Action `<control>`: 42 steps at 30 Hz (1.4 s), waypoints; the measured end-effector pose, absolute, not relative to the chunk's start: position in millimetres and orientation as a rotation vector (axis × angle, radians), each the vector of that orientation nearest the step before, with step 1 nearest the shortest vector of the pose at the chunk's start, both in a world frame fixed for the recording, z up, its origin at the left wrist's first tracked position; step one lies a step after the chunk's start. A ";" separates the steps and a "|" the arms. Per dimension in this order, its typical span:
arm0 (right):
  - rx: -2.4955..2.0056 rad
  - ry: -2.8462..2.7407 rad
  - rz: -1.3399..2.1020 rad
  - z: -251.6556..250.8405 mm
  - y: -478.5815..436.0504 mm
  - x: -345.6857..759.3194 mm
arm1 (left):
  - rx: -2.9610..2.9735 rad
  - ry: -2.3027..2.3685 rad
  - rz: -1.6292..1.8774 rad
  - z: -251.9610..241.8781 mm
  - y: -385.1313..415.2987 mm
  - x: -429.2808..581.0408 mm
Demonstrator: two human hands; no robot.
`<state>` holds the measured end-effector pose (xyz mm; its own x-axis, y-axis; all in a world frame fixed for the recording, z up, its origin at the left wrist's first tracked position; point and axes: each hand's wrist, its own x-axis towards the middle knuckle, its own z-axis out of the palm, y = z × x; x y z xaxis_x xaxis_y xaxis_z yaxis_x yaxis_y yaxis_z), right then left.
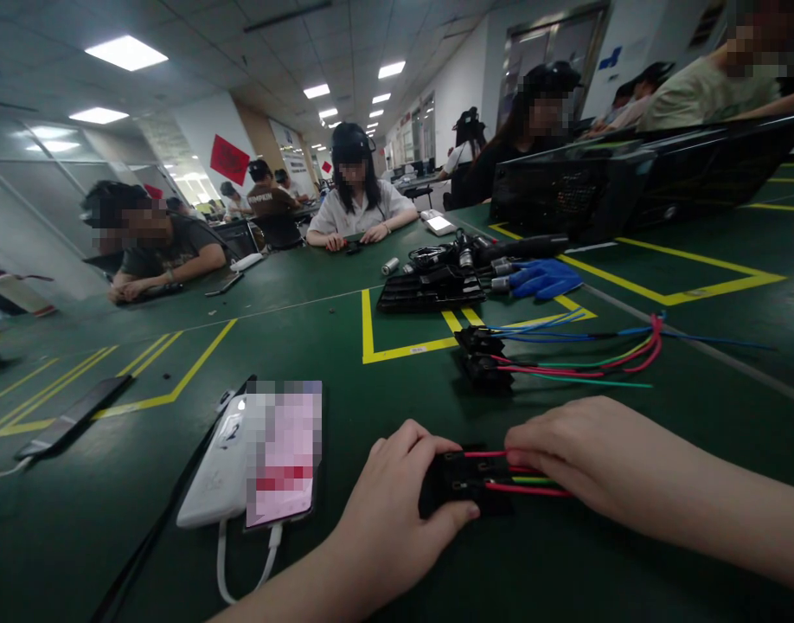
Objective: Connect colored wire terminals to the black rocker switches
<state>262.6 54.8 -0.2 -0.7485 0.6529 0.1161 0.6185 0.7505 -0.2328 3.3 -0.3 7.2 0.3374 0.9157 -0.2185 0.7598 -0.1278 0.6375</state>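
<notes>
we are holding a black connector block (pixel 465 481) flat on the green table (pixel 566 571) with both hands. our left hand (pixel 393 510) is gripping the block at its left end. the thumb (pixel 452 517) is pressing along its near edge and the curled fingers (pixel 423 443) are wrapping over its far edge, so the block is sitting clamped between them. our right hand (pixel 575 454) is lying just right of the block. its fingertips are closing down on the red and green wires (pixel 530 490), which are running out of the block's right side and passing under those fingers. left of the block, a phone (pixel 284 450) is lying on a white power bank (pixel 215 472). beyond the block, two more black connectors (pixel 484 356) are trailing coloured leads (pixel 585 355) off to the right. farther beyond the block, a black tray (pixel 429 292) and a blue glove (pixel 543 279) are resting.
</notes>
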 end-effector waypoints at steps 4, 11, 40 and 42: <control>-0.921 -2.749 0.221 5.0 55.7 262.8 | 1.926 1.459 0.306 6.8 -1.0 3.0; -0.603 -2.479 -0.373 -4.7 46.7 262.7 | 1.964 1.439 0.299 7.4 -2.3 5.1; -0.706 -2.685 -0.182 11.2 49.6 263.8 | 1.988 1.419 0.303 5.0 -5.5 3.0; -0.795 -2.776 -0.005 12.9 52.9 264.2 | 1.973 1.421 0.305 5.6 -5.1 3.5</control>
